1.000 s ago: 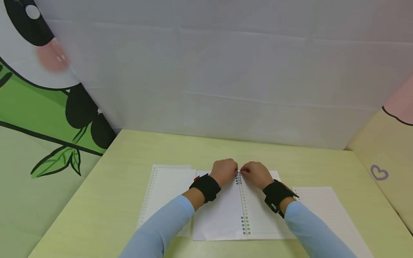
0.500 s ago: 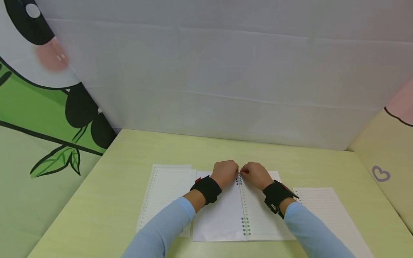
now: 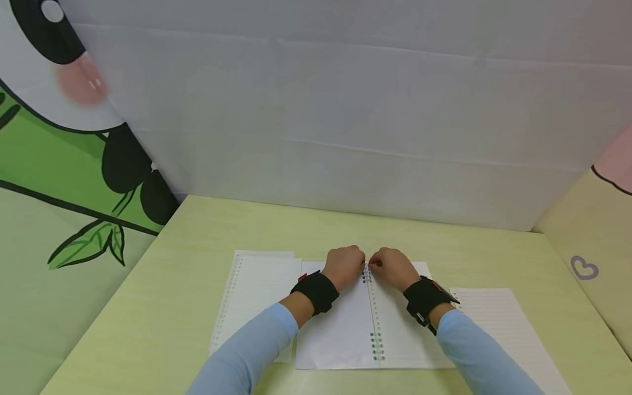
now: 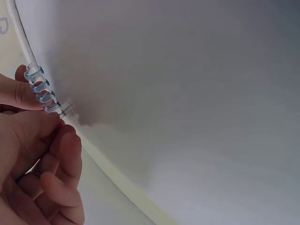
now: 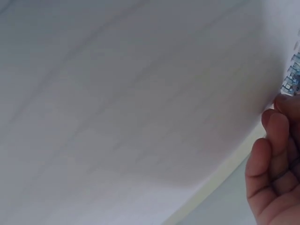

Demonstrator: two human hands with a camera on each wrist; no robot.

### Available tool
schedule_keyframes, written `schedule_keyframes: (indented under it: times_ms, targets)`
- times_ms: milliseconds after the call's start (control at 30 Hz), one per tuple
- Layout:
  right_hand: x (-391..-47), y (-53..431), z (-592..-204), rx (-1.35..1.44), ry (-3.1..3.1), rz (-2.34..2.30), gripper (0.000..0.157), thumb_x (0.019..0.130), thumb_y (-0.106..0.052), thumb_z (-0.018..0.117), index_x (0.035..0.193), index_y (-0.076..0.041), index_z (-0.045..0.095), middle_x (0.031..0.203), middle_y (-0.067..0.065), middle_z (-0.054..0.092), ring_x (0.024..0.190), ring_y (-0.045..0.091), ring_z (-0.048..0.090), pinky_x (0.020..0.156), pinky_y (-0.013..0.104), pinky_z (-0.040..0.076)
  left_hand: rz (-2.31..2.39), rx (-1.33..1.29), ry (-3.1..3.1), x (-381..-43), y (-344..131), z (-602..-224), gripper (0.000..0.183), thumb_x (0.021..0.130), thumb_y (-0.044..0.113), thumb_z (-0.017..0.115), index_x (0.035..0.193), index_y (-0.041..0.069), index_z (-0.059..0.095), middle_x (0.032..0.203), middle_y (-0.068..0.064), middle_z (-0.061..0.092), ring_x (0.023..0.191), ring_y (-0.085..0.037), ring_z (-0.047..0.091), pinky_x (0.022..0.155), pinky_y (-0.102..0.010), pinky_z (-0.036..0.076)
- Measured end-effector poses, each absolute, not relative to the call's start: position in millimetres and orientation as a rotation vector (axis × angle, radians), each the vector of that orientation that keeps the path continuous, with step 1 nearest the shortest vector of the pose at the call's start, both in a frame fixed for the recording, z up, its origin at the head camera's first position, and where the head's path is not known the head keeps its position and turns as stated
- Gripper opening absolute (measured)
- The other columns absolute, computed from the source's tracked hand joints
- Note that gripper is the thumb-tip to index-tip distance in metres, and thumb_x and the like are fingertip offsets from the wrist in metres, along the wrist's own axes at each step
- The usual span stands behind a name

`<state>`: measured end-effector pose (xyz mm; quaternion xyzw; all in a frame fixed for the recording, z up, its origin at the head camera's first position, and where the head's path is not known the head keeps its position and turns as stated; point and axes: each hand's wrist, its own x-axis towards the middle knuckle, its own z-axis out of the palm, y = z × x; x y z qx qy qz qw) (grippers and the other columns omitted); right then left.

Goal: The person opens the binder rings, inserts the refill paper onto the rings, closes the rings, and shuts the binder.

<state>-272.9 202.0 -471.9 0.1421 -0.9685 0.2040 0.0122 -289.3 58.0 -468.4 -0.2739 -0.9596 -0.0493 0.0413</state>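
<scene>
An open ring-bound notebook (image 3: 336, 334) lies in the middle of the table in the head view, a plain page on its left and a punched page (image 3: 410, 345) on its right. Clear bluish plastic rings (image 4: 44, 96) run along its spine at the top, with another group of rings (image 3: 377, 346) at the bottom. My left hand (image 3: 344, 266) pinches the topmost end of the rings between thumb and finger. From the other side, my right hand (image 3: 393, 269) pinches the same top end, its fingertips close to the left hand's.
Loose punched sheets (image 3: 264, 282) lie at the left, partly overlapped by the left sleeve. A lined sheet (image 3: 494, 312) rests at the right beside the right forearm. Behind the pale yellow table (image 3: 276, 225) rises a white backdrop (image 3: 345, 109).
</scene>
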Motion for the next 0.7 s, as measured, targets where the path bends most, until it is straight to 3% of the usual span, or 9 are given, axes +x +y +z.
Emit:
schedule_keyframes:
  times_ms: [333,700]
  targets:
    - [-266,203,-473,0.409,-2.995,0.657,0.012,0.081,-0.013,0.06,0.087,-0.008,0.069,0.081,0.003,0.063,0.076,0.016,0.057,0.071,0.032,0.045,-0.175,-0.848,-2.957,-287,52,-472,0.02,0.088,0.022,0.052,0.073,0.017,0.063,0.067,0.004,0.052,0.054,-0.008,0.044,0.045,-0.023,0.031]
    - [-232,211,-469,0.396,-2.997,0.661,0.008,0.079,-0.012,0.064,0.084,-0.01,0.069,0.073,-0.003,0.059,0.068,0.009,0.052,0.064,0.026,0.042,-0.167,-0.888,-2.912,-269,40,-471,0.018,0.088,0.02,0.05,0.077,0.017,0.064,0.067,0.002,0.051,0.052,-0.009,0.043,0.043,-0.024,0.031]
